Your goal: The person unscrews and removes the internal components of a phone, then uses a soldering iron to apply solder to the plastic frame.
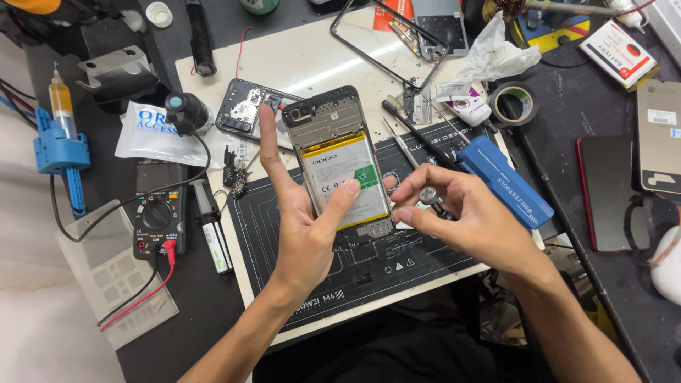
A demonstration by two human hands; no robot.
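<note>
The left hand (306, 227) cradles the opened phone (339, 167) at centre, thumb pressed on its yellow-edged battery; back cover already off, battery and board still seated. The right hand (464, 213) pinches a small screwdriver (431, 198) at the phone's 4 o'clock. White-and-red box (618, 53) at 2 o'clock; blue-printed white pouch (152, 131) at 9

Dark cluttered workbench (610, 92), black repair mat (397, 266), pale floor (42, 333), bright overhead light

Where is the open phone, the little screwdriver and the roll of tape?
open phone (339, 164), head view, on its yellow-edged battery.
screwdriver (428, 196), head view, on its round metal cap.
roll of tape (516, 103), head view, on its dark outer ring.
</note>
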